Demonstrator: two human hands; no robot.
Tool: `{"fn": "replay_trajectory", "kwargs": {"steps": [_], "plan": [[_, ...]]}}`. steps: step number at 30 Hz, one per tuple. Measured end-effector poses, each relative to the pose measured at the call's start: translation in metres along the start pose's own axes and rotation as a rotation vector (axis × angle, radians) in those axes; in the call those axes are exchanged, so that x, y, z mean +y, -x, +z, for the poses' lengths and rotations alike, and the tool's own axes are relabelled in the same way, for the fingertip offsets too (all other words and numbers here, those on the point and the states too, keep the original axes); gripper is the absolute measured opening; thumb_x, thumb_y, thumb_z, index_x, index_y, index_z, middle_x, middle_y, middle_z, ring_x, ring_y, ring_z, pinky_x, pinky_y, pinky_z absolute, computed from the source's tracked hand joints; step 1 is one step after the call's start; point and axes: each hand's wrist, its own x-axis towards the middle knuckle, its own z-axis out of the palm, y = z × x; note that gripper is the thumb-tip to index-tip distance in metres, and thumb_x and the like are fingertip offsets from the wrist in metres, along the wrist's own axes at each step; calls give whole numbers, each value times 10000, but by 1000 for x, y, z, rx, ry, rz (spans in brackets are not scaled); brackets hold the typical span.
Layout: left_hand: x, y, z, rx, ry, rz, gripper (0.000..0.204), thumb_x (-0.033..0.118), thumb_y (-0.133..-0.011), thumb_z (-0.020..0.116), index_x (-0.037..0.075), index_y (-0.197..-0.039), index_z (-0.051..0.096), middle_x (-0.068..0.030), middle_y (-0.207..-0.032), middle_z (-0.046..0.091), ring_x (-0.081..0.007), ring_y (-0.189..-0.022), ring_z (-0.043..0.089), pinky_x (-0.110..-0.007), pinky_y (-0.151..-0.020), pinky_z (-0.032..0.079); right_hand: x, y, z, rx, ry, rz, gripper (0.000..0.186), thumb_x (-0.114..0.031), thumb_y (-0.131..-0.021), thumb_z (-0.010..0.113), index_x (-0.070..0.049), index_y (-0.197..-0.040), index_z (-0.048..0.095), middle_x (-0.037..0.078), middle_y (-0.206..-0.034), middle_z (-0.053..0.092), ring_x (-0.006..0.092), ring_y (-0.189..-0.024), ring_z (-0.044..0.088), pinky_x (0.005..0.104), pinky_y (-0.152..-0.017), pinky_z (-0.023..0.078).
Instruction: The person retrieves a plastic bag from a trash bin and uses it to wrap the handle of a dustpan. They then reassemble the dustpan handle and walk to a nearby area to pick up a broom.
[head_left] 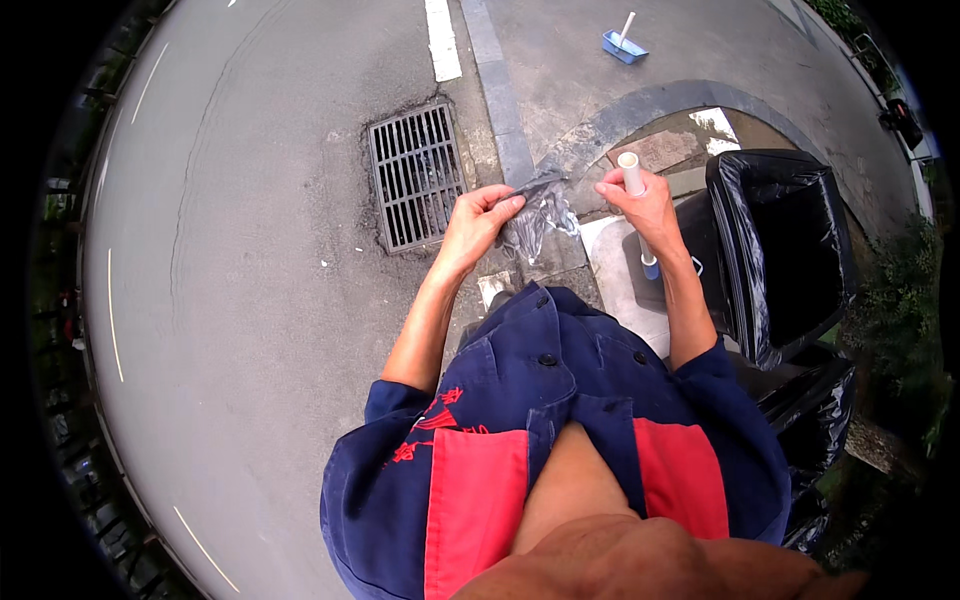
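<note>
My left hand (473,228) pinches a crumpled, thin, see-through dark plastic bag (540,222) between thumb and fingers. The bag hangs loosely in front of my body, above the kerb. To the right, my right hand (652,212) is wrapped around a white pole (632,180) held roughly upright. Its top end sticks out above the fist, and a blue section shows lower down. The pole's bottom end cannot be made out. The thumb and forefinger of that hand point toward the bag but stay apart from it.
Close on my right stands a bin (740,265) with a black liner, and another lined bin (815,425) is nearer. An iron drain grate (430,180) lies in the road at left. Farther off, a blue dustpan (625,47) rests on the pavement beyond the curved kerb (690,92).
</note>
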Motion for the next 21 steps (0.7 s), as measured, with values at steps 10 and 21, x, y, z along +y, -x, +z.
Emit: {"fn": "replay_trajectory", "kwargs": {"steps": [10,21], "plan": [[0,-119,-34,104,356,24,218,95,-852,608,18,-1056,599,3,-810,630,-22,-705,534,-184,-613,419,-29,-111,74,-185,-345,84,844,-318,-668,794,-32,-1336,365,88,-1091,563,111,-852,570,228,-603,448],[30,-298,-43,236,-1,153,209,44,-798,588,12,-1004,572,-43,-832,605,-86,-708,549,-231,-643,453,1,-319,62,-88,-311,-6,730,-134,-641,773,-42,-1280,432,31,-870,575,88,-695,538,233,-575,424]]}}
